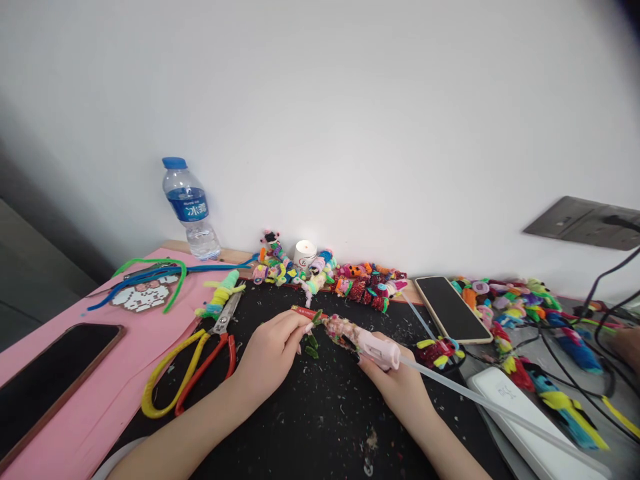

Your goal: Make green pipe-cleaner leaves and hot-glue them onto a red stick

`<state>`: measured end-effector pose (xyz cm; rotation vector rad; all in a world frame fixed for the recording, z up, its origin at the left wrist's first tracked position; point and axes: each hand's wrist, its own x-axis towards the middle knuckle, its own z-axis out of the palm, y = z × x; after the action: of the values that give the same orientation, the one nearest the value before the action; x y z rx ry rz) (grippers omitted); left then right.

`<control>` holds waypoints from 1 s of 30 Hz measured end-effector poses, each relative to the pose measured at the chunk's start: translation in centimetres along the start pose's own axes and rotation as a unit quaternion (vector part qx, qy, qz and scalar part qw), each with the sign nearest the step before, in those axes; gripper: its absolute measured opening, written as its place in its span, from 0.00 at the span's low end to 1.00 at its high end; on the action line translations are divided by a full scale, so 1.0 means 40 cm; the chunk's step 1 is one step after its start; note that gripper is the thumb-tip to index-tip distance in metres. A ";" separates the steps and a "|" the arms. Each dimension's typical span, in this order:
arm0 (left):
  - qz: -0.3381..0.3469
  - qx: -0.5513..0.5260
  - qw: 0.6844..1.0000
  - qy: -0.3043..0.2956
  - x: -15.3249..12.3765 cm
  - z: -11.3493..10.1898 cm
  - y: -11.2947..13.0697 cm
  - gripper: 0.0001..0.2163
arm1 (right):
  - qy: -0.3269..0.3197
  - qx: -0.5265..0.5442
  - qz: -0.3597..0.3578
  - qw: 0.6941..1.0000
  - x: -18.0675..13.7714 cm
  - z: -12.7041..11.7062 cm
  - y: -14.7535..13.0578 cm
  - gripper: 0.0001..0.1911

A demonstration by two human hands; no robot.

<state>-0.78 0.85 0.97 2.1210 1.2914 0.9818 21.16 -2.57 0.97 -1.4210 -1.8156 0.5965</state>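
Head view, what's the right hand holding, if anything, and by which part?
The right grip holds the pink glue gun from beneath the rear of its body; the handle is hidden.

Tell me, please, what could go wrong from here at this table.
If the glue gun in the right hand is hot, its front end could burn the left hand, which is close by. The long glue stick jutting from its back might snag as the right hand moves. The scissors lie beside the left forearm, which could brush them.
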 end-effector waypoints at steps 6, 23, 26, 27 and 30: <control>0.001 0.003 1.000 0.003 0.001 0.001 -0.002 0.09 | 0.016 -0.013 0.000 1.000 -0.002 0.003 0.003 0.03; 0.013 0.010 1.000 -0.004 -0.002 0.001 -0.001 0.10 | -0.004 -0.012 0.001 1.000 0.000 0.002 -0.014 0.03; 0.016 0.007 1.000 -0.007 -0.002 0.002 -0.001 0.10 | -0.011 -0.012 -0.006 1.000 0.001 0.004 -0.018 0.03; 0.016 0.007 1.000 -0.007 -0.002 0.002 -0.001 0.10 | -0.013 -0.012 -0.009 1.000 0.001 0.004 -0.018 0.03; 0.014 0.014 1.000 -0.004 -0.001 0.001 -0.001 0.10 | -0.009 -0.017 -0.007 1.000 0.000 0.003 -0.017 0.04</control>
<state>-0.80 0.84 0.89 2.1678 1.2819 0.9723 20.64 -2.74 1.38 -1.4280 -1.8568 0.5753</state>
